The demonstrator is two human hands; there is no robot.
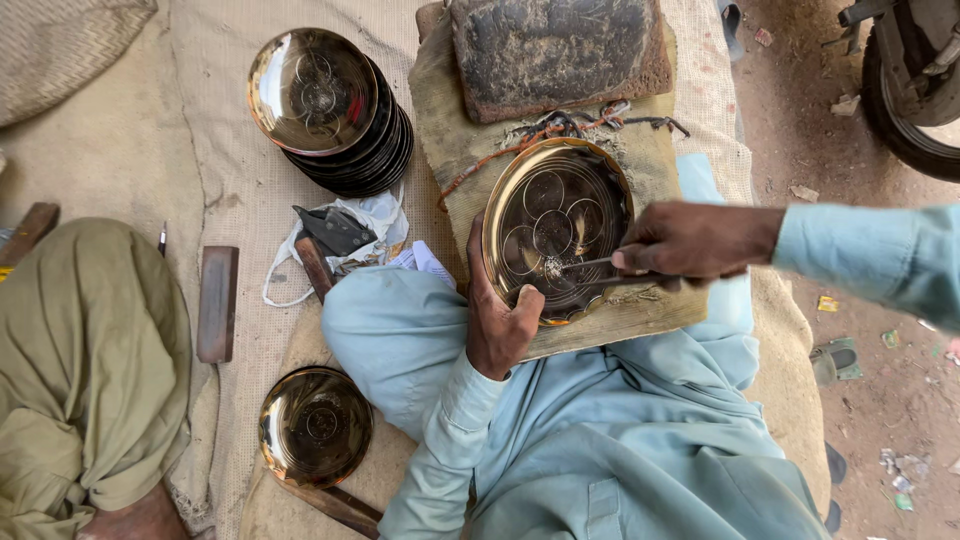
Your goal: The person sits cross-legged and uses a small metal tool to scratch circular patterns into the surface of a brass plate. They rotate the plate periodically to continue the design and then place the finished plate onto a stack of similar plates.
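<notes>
A round brass plate [556,228] with circles cut into its dark inside leans on a worn wooden block [470,140] across my lap. My left hand [496,310] grips the plate's lower left rim and holds it tilted. My right hand [688,243] reaches in from the right, closed on a thin metal engraving tool [588,264] whose tip touches the plate's inside near the bottom.
A stack of similar brass plates [330,108] stands at the upper left; one single plate [315,425] lies at the lower left. A dark stone slab [555,50] tops the block. A white bag with tools [340,235], a wooden bar [217,303], another person's green-clad leg [90,370] and a tyre [915,85] surround me.
</notes>
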